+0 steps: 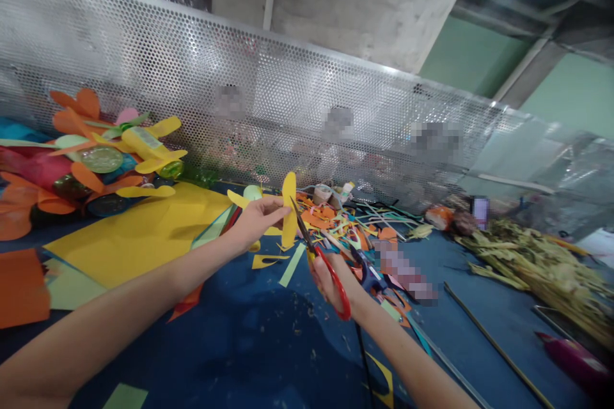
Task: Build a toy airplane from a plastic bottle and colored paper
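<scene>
Blue table: big yellow sheet left of the left hand, orange sheet further left, paper scraps just behind the right hand, dried stalks and thin stick to its right.

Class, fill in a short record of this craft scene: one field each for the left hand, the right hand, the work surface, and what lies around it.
left hand: left hand pinches a yellow petal-shaped paper cutout, held upright
right hand: right hand grips red-handled scissors, blades at the cutout's edge
surface: blue table top
left of the hands: large yellow paper sheet; pile of orange and yellow paper flowers
behind the hands: coloured paper scraps
right: heap of dried plant stalks
back: perforated metal screen
</scene>
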Available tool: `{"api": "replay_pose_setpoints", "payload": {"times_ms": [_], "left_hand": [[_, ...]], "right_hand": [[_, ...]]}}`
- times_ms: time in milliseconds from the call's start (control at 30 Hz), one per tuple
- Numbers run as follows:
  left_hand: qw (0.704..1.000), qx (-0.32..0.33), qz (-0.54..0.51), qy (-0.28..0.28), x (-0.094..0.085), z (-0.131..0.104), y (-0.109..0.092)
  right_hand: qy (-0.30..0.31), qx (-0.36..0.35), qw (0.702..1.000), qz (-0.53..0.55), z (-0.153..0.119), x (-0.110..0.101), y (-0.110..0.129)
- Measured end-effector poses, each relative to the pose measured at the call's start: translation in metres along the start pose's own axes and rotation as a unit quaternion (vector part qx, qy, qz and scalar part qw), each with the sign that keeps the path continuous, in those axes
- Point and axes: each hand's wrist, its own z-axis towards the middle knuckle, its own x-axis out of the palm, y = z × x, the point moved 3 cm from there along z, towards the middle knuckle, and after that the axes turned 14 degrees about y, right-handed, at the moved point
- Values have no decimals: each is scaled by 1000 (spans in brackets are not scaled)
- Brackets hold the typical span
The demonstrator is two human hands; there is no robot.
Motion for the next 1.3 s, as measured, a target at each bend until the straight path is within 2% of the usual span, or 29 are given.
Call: {"api": "replay_pose_setpoints", "payload": {"times_ms": [133, 333, 467, 567, 767, 1067, 1300], "left_hand": [[1000, -3, 14, -2, 0, 1, 1], [998, -6, -48, 45, 4, -1, 8], [997, -4, -50, 56, 9, -3, 5], [997, -4, -53, 53, 10, -2, 4], [999, 17, 4, 34, 6, 1, 2], [999, -23, 1, 44, 6, -1, 1], [998, -25, 13, 58, 6, -1, 3]], "right_hand": [[42, 4, 999, 5, 1, 7, -6], [25, -39, 998, -42, 1, 5, 2], [42, -57, 997, -32, 1, 2, 7], [52, -57, 997, -22, 1, 1, 7], [48, -57, 997, -25, 2, 0, 5], [54, -66, 995, -42, 4, -1, 2], [52, -67, 996, -42, 4, -1, 1]]}}
